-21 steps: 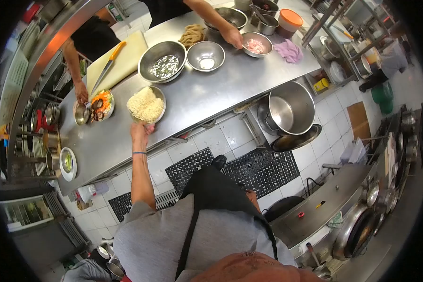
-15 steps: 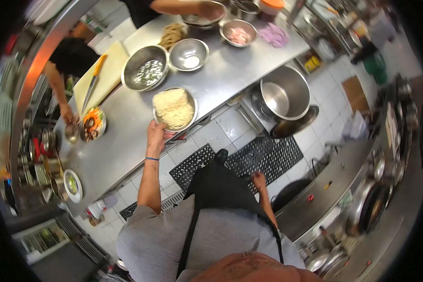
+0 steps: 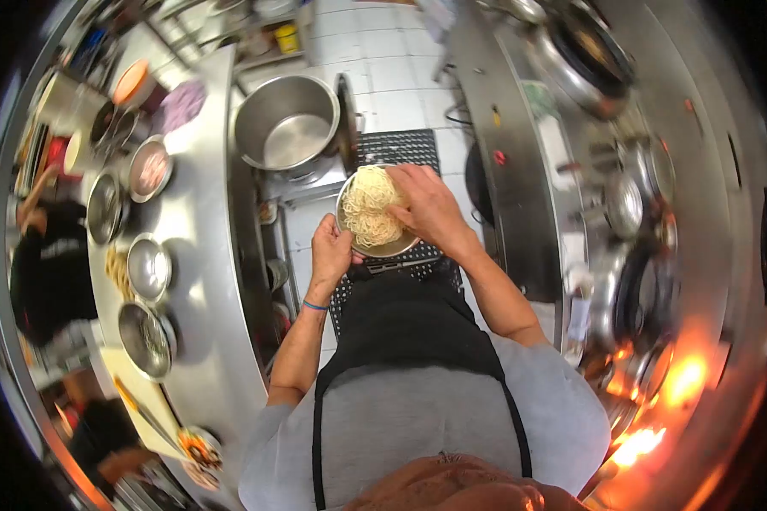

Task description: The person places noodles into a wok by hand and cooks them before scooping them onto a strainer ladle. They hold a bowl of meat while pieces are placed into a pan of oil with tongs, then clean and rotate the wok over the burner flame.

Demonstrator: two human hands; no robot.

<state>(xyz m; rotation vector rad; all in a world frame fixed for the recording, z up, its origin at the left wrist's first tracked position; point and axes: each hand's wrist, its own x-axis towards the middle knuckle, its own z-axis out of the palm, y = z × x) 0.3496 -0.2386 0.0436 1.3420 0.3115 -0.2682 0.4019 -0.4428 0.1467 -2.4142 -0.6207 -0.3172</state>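
The person's left hand [image 3: 332, 251] is gripping the left side of a round metal bowl [image 3: 400, 248]: the thumb is bearing on the rim and the other fingers are closing beneath it, partly hidden. A blue wristband [image 3: 316, 306] is encircling the left wrist. The bowl is being supported clear of any surface, in front of the black apron [image 3: 400, 328] and above the perforated floor mat [image 3: 400, 145]. Pale noodles [image 3: 368, 204] are filling most of the bowl. The fingers of the right hand [image 3: 437, 210] are spreading part-way open over the right side of the noodles and are touching them; I cannot tell whether they are pinching any strands.

A large stockpot [image 3: 290, 140] is standing ahead and to the left of the bowl. Further left, the steel table [image 3: 213, 204] is carrying a bowl of pink pieces [image 3: 151, 170], a lavender cloth [image 3: 183, 104] and a cutting board [image 3: 132, 426] with an orange-handled knife [image 3: 128, 396] lying on it. A person in black [image 3: 55, 281] is standing across the table. Flames [image 3: 643, 444] are burning among the pans at the lower right.
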